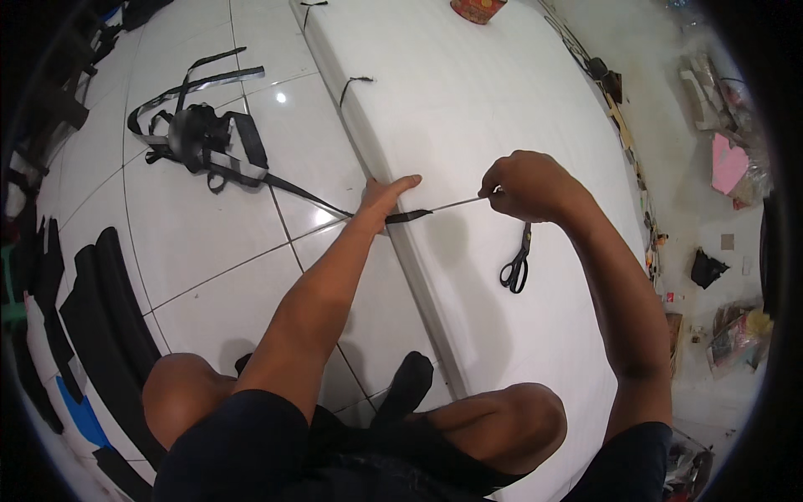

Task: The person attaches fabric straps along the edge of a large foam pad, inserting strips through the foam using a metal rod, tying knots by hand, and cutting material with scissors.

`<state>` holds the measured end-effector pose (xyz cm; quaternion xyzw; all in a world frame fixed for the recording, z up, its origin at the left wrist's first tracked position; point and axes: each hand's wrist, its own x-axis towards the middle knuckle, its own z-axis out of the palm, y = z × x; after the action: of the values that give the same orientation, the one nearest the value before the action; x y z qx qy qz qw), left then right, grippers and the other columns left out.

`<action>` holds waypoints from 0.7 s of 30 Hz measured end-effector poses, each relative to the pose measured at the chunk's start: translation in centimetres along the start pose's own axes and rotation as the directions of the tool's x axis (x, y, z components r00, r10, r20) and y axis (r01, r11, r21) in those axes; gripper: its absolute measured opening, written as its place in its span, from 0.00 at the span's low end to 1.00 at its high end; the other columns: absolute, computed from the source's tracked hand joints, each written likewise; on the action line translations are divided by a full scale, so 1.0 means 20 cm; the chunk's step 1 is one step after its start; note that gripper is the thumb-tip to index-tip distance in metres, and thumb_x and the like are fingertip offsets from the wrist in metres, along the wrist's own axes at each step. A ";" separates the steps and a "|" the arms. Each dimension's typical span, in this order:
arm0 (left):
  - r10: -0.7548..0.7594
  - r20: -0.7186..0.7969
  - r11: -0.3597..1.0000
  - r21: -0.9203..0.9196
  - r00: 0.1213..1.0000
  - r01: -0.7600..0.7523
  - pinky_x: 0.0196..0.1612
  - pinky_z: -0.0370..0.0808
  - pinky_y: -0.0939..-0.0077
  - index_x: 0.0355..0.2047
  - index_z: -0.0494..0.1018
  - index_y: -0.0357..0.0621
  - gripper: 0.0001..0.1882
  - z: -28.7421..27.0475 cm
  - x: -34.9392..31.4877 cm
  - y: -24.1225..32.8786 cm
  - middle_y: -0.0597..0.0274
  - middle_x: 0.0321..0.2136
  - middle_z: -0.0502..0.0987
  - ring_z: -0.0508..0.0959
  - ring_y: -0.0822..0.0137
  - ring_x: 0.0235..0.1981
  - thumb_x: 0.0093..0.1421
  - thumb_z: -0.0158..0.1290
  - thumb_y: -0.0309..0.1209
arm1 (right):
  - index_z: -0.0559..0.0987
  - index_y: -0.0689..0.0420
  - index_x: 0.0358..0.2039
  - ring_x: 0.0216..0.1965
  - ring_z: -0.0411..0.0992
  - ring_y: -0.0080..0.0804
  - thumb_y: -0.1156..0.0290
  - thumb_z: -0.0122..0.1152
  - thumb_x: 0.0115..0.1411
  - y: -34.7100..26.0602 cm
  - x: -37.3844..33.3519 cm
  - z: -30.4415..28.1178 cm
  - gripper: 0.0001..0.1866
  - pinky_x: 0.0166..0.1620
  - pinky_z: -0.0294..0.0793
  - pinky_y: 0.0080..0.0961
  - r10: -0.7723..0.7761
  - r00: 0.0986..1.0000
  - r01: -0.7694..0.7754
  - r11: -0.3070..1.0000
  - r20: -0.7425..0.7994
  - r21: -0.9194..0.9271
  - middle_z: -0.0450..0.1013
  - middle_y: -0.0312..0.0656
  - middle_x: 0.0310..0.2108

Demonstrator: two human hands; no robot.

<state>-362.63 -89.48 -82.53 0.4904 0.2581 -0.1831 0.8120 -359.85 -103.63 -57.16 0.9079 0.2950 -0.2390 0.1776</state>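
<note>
A long white slab (468,100), perhaps padded, lies before me. My left hand (386,197) rests at its left edge, thumb stretched over the top; the other fingers are partly hidden down the side. A black strap (309,197) runs from a tangled heap on the floor, passes beneath that wrist and ends in a narrow tip on the slab. Over the slab, my right hand (529,186) pinches a thin grey rod or taut cord (458,204) that reaches the strap's tip. Black-handled scissors (515,272) lie just below this hand, their blades mostly hidden.
Short black strips (355,81) stick out along the slab's left edge. A red tub (478,8) stands at its far end. Dark padded lengths (113,293) lie on the tiles (217,293) at left. Plastic bags and a pink sheet (729,165) litter the right side.
</note>
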 end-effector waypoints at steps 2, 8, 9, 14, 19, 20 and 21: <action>0.083 -0.012 0.996 -0.017 0.997 -0.083 0.48 0.77 0.61 0.60 0.54 0.21 0.54 -0.03 0.04 -0.02 0.38 0.51 0.69 0.75 0.50 0.50 0.44 0.68 0.47 | 0.85 0.50 0.36 0.47 0.74 0.36 0.68 0.59 0.52 -0.02 0.01 0.00 0.12 0.50 0.73 0.33 0.026 0.999 -0.027 0.999 0.041 0.023 0.80 0.38 0.38; 0.037 -0.035 0.990 0.138 0.999 -0.032 0.60 0.66 0.55 0.64 0.43 0.20 0.63 0.10 -0.01 0.08 0.31 0.59 0.60 0.64 0.45 0.62 0.44 0.65 0.53 | 0.85 0.51 0.38 0.45 0.75 0.37 0.70 0.57 0.53 0.02 0.02 0.00 0.13 0.48 0.75 0.34 0.033 0.997 -0.036 0.998 0.063 0.046 0.80 0.39 0.36; 0.034 -0.032 0.989 0.142 0.999 -0.029 0.60 0.66 0.55 0.64 0.43 0.20 0.63 0.11 -0.01 0.08 0.31 0.59 0.60 0.64 0.45 0.62 0.44 0.65 0.53 | 0.84 0.52 0.37 0.44 0.76 0.39 0.71 0.57 0.53 0.03 0.02 0.01 0.12 0.45 0.76 0.35 0.028 0.997 -0.033 0.997 0.073 0.070 0.80 0.41 0.36; 0.058 0.048 0.988 0.143 0.997 -0.064 0.57 0.67 0.47 0.68 0.31 0.33 0.66 0.12 -0.05 0.04 0.36 0.63 0.52 0.59 0.47 0.65 0.47 0.65 0.53 | 0.84 0.51 0.39 0.45 0.75 0.39 0.70 0.56 0.55 0.10 0.02 0.02 0.13 0.48 0.75 0.34 0.002 0.998 -0.006 0.997 0.061 0.080 0.80 0.40 0.37; 0.011 0.061 0.998 0.062 0.998 -0.015 0.55 0.66 0.41 0.68 0.29 0.42 0.67 -0.01 -0.01 -0.09 0.39 0.64 0.51 0.58 0.45 0.64 0.46 0.65 0.56 | 0.85 0.51 0.40 0.43 0.76 0.39 0.68 0.57 0.56 -0.02 -0.03 -0.08 0.12 0.50 0.74 0.34 0.010 0.988 -0.006 1.000 0.156 -0.025 0.81 0.39 0.36; 0.061 0.104 0.998 -0.033 0.993 -0.058 0.54 0.67 0.42 0.68 0.30 0.41 0.66 0.01 0.00 -0.10 0.39 0.64 0.50 0.58 0.45 0.64 0.46 0.65 0.55 | 0.85 0.51 0.39 0.42 0.76 0.39 0.68 0.58 0.56 -0.03 -0.07 -0.15 0.12 0.49 0.74 0.34 0.019 0.991 -0.007 0.996 0.131 -0.093 0.81 0.39 0.34; 0.117 0.139 0.987 -0.130 0.983 -0.099 0.54 0.67 0.43 0.68 0.30 0.41 0.66 0.02 0.01 -0.10 0.39 0.64 0.50 0.57 0.45 0.64 0.47 0.65 0.54 | 0.85 0.51 0.39 0.42 0.77 0.39 0.68 0.58 0.57 -0.03 -0.11 -0.21 0.12 0.48 0.74 0.35 0.025 0.994 -0.009 0.987 0.102 -0.160 0.81 0.40 0.33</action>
<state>-363.60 -90.72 -83.92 0.4383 0.1814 -0.1580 0.8661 -360.38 -102.09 -52.66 0.8796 0.2957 -0.2600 0.2668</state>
